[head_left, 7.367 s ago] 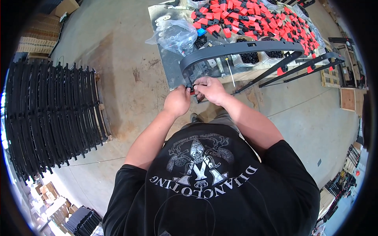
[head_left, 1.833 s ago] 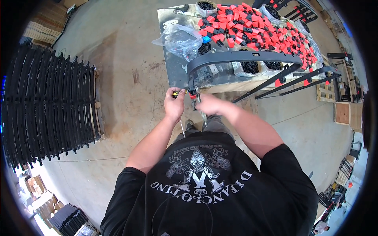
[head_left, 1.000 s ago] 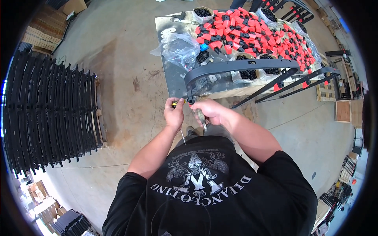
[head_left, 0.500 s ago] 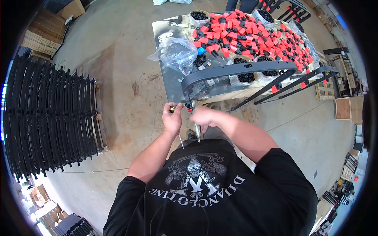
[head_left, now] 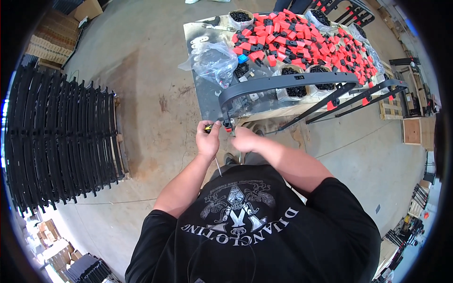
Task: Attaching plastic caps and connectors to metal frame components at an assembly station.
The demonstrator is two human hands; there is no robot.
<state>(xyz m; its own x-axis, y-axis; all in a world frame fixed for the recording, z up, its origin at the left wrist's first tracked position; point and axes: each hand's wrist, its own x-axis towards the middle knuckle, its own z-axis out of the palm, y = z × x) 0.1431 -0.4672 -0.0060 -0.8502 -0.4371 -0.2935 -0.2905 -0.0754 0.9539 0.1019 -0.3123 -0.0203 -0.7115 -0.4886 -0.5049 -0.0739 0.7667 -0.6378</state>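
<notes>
My left hand [head_left: 207, 141], just left of the frame's middle, is closed round the handle of a yellow-and-black screwdriver [head_left: 208, 129], whose shaft points down toward my shirt. Its thumb and forefinger reach to the near end of the dark curved frame [head_left: 269, 84]; whether they touch it I cannot quite tell. That end, with a small red piece [head_left: 229, 129] on it, sits between my two hands at the centre, just off the near edge of the table [head_left: 203, 101].

My right hand [head_left: 245, 140], right of the red piece, is curled shut round a metal tool [head_left: 240, 158]. Half a second ago the tool's handle stretched in plain view below my fist; now only a thin sliver shows, so I judge it has turned in my grip. My left hand has hardly shifted meanwhile. To me that means the work remains at this same joint, with the left side steadying. My fist hides the tool's tip, so I cannot tell how it meets the fitting.
</notes>
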